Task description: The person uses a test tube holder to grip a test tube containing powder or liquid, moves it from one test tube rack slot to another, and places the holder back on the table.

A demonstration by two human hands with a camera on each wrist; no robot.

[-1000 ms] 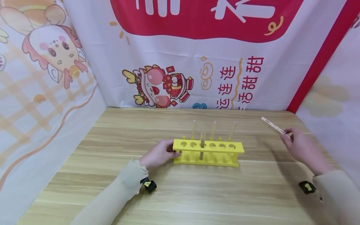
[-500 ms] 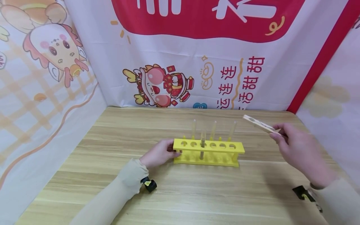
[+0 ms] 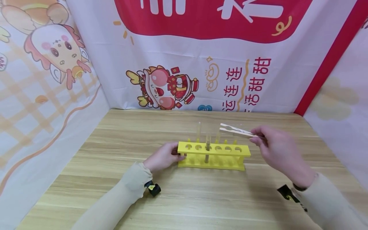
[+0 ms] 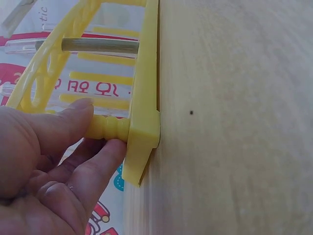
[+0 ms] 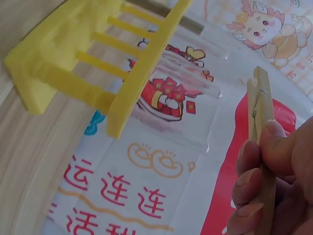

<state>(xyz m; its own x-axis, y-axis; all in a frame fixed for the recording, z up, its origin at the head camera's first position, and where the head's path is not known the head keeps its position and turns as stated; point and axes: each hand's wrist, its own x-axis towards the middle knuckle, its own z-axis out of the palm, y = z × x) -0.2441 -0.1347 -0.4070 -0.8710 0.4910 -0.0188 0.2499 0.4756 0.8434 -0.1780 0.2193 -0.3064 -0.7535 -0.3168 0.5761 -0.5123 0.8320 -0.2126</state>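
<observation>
My left hand (image 3: 162, 156) grips the left end post of a yellow test tube rack (image 3: 214, 153), with thumb and fingers around it in the left wrist view. A test tube (image 3: 207, 156) with dark grey-brown contents stands upright in the third hole from the left. Clear test tubes (image 3: 198, 132) stand along the back of the rack on its pegs. My right hand (image 3: 280, 151) holds a wooden test tube clamp (image 3: 237, 130) by its handle, thumb on one side and fingers on the other. The clamp's tip points left, above the rack's right half and overlapping the rear tubes in the head view.
The rack stands on a wood-grain table (image 3: 172, 198). A white printed cloth (image 3: 112, 64) hangs at the table's back edge, and further printed cloths (image 3: 43, 121) line the sides. Both wrists carry small black camera mounts (image 3: 152, 188).
My right hand has moved left with the clamp, from the table's far right to above the rack's right side. My left hand and the rack have stayed in place.
</observation>
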